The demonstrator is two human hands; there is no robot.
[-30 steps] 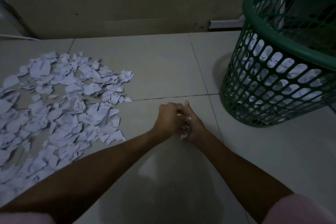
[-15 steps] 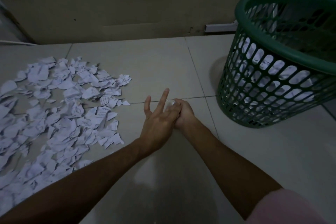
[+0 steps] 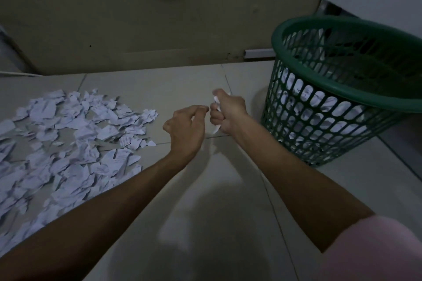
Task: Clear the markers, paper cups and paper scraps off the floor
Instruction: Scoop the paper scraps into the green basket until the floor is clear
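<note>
Both forearms reach forward over the tiled floor (image 3: 141, 89), the hands raised side by side near the middle of the view. The right hand (image 3: 228, 113) is a fist with the knuckles turned left, curled round a small wad of paper (image 3: 217, 107); white bits poke out above and below the fingers. The left hand (image 3: 187, 128) sits just beside it, palm down, fingers loosely bent with the fingertips pointing toward the fist; a sliver of white may show beneath them, but I cannot tell whether this hand holds anything. A pink sleeve (image 3: 374, 251) covers the right upper arm at the lower right corner. The paper scraps (image 3: 68, 143) lie in a wide spread on the floor to the left of the left forearm, running off the left edge of the view. A green basket (image 3: 338, 102) with latticed walls stands on the floor to the right of the right hand, near it but apart, with white paper visible through its openings. Between the scrap pile and the basket lies bare tile under the hands, and a wall (image 3: 137, 18) bounds the floor at the far side.
</note>
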